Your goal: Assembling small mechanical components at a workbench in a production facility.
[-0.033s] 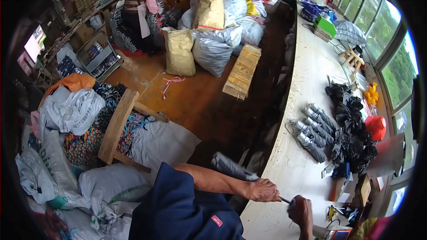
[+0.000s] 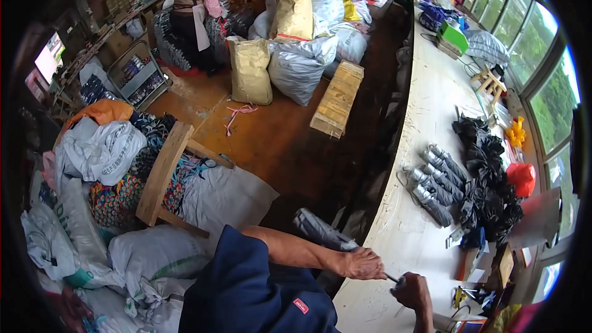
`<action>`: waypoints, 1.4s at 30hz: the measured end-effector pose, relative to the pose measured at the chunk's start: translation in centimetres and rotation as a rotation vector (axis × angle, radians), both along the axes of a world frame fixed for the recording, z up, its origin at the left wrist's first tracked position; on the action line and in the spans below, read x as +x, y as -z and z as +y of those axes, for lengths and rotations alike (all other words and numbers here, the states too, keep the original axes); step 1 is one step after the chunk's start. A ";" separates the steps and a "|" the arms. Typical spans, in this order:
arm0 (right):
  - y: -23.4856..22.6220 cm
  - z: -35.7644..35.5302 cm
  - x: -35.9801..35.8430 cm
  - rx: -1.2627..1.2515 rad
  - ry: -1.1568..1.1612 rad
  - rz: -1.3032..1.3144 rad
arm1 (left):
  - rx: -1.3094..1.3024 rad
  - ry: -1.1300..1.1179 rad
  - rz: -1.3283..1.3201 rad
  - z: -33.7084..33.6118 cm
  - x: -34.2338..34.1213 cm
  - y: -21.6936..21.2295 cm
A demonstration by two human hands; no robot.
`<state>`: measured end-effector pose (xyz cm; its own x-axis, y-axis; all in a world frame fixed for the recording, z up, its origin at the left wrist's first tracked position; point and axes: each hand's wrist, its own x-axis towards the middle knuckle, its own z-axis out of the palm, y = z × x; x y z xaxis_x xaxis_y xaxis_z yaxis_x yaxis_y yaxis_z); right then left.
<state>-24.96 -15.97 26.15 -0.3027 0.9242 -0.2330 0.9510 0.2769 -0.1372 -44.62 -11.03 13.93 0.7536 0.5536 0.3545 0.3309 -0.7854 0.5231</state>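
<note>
A folded dark grey umbrella [image 2: 320, 229] sticks out to the left beyond my left forearm, slightly tilted over the counter's left edge. My left hand [image 2: 364, 264] is closed around it close to its lower end. From that fist a thin dark shaft runs to my right hand [image 2: 411, 290], which is wrapped round the handle end; the fingers cover most of the handle. Further up the counter lie several similar folded umbrellas [image 2: 436, 179] with silvery ends, side by side. A heap of crumpled black fabric [image 2: 484, 179] lies against them on the right.
The long pale counter [image 2: 394, 209] runs away along the windows. On it are a red bag [image 2: 521, 179], a small wooden stool [image 2: 490, 84] and a green box [image 2: 452, 38]. Stuffed sacks [image 2: 160, 256] crowd the left; a wooden bench [image 2: 337, 98] stands on the floor. Another person [image 2: 191, 6] bends over goods at the back.
My right hand has shifted slightly left, nearer my left hand, so less shaft shows between them. The umbrella looks sharper and has moved only a little.
</note>
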 end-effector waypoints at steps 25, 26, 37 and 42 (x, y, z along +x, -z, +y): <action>7.3 -1.0 -9.3 0.026 -0.399 0.228 | -0.385 -0.122 0.301 -8.6 -12.4 0.1; 7.8 -0.2 -9.9 0.149 -0.439 0.168 | -0.435 -0.144 0.328 -8.1 -13.4 -0.3; 9.9 8.2 -16.7 -0.144 -0.627 0.102 | -0.151 -0.081 -0.189 -4.2 -17.6 4.5; 8.1 10.7 -20.8 -0.204 -0.617 0.217 | -0.540 -0.287 0.182 -2.6 -21.2 1.1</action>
<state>-45.71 -5.27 18.00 -0.8194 0.5115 -0.2589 0.5726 0.7080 -0.4135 -65.83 -13.64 12.87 0.5710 0.8070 -0.1510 0.6099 -0.2939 0.7360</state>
